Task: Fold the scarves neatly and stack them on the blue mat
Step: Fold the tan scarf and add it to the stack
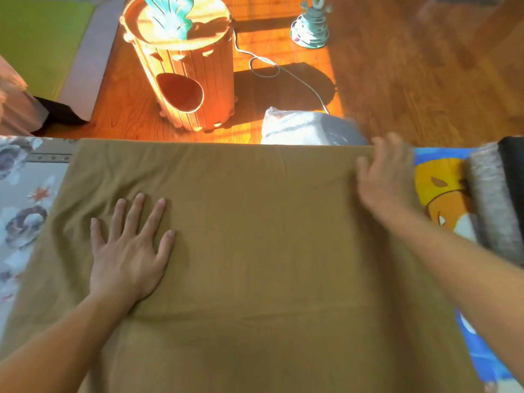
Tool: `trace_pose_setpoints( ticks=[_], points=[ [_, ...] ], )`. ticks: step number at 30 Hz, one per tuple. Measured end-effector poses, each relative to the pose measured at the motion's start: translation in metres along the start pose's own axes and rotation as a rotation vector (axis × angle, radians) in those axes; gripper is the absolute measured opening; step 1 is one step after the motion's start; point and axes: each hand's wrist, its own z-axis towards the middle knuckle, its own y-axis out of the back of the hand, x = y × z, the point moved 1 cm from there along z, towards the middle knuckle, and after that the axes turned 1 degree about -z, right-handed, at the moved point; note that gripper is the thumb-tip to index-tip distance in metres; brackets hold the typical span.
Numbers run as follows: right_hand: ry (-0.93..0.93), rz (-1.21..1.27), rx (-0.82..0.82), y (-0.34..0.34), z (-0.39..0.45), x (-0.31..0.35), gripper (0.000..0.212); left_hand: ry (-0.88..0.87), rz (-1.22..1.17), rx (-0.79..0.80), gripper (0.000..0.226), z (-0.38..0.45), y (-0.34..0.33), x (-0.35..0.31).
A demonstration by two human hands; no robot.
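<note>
1. We see a broad mustard-brown soft cloth scarf (pixel 255 251) spread flat over most of the near surface, its far edge straight and running from ten o'clock to two o'clock.
2. Our left hand (pixel 127 251) lies palm down on the scarf at about eight o'clock, fingers straight and spread wide, pressing the cloth; small wrinkles fan out beside it.
3. Our right hand (pixel 385 180) is at two o'clock, at the scarf's far right corner. It is blurred, with fingers that look loosely extended over the cloth; we cannot tell whether it pinches the edge.
4. A blue mat with a yellow and orange cartoon print (pixel 436 180) shows at three o'clock, partly under the scarf's right edge.
5. On that mat, at the frame's right edge, lie a folded grey fuzzy scarf (pixel 493 199) and a folded black scarf (pixel 513 177) just beside it.
6. A floral grey sheet (pixel 25 199) shows at nine o'clock.
7. At twelve o'clock, on the wooden floor, stands an orange barrel-shaped wooden house (pixel 181 63).
</note>
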Motion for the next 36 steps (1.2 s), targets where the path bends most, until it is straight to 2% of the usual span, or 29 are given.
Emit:
trace_pose_setpoints(
  ticks=[3,4,5,6,8,9,10,11,13,16,18,21,23,26,28,30,32,36],
  points=[
    [0.473,0.077,0.264,-0.004,-0.098,0.041,0.06,0.001,-0.023,0.005,0.069,-0.002,0.001,-0.001],
    [0.53,0.027,0.353,-0.003,-0.118,0.035,0.064,0.001,-0.031,0.013,0.07,-0.001,0.002,-0.001],
    [0.496,-0.04,0.383,-0.005,-0.123,0.013,0.07,0.005,-0.033,0.02,0.07,-0.001,0.003,-0.002],
    [0.373,-0.099,0.376,-0.008,-0.118,-0.018,0.077,0.008,-0.032,0.022,0.071,-0.001,0.003,-0.001],
    [-0.018,-0.166,0.367,-0.004,-0.089,-0.083,0.093,0.003,-0.018,0.018,0.071,-0.003,0.002,0.0],
    [-0.154,-0.157,0.374,0.004,-0.078,-0.104,0.097,-0.004,-0.015,0.018,0.07,-0.003,0.001,0.0],
    [-0.2,-0.153,0.378,0.013,-0.077,-0.111,0.096,-0.008,-0.012,0.024,0.07,-0.002,0.0,0.0],
    [-0.157,-0.162,0.359,0.02,-0.087,-0.103,0.089,-0.002,-0.004,0.036,0.071,0.0,0.001,0.0],
    [0.078,-0.122,0.316,0.029,-0.127,-0.065,0.07,0.032,0.018,0.063,0.071,-0.002,0.007,-0.004],
    [0.35,-0.018,0.382,0.037,-0.235,0.001,0.064,-0.023,-0.039,-0.009,0.067,-0.051,0.022,-0.027],
    [0.41,-0.011,0.484,0.038,-0.301,0.023,0.065,-0.119,-0.142,-0.017,0.066,-0.123,0.015,-0.045],
    [0.346,-0.092,0.545,0.042,-0.349,-0.002,0.065,-0.225,-0.109,0.153,0.066,-0.245,-0.024,-0.032],
    [0.229,-0.14,0.538,0.05,-0.352,-0.045,0.066,-0.135,-0.041,0.215,0.066,-0.282,-0.04,0.018],
    [-0.044,-0.191,0.531,0.064,-0.337,-0.113,0.07,0.173,-0.021,0.223,0.069,-0.287,-0.034,0.099],
    [-0.186,-0.174,0.511,0.071,-0.325,-0.129,0.073,0.459,-0.11,0.208,0.073,-0.281,-0.021,0.132],
    [-0.226,-0.154,0.48,0.076,-0.318,-0.115,0.073,0.595,-0.127,0.199,0.072,-0.279,-0.008,0.13],
    [-0.072,-0.141,0.46,0.076,-0.319,-0.08,0.069,0.451,-0.079,0.214,0.067,-0.282,0.0,0.096],
    [0.323,-0.041,0.546,0.055,-0.338,-0.012,0.066,-0.061,-0.044,0.248,0.064,-0.276,-0.024,0.002]
  ],
)
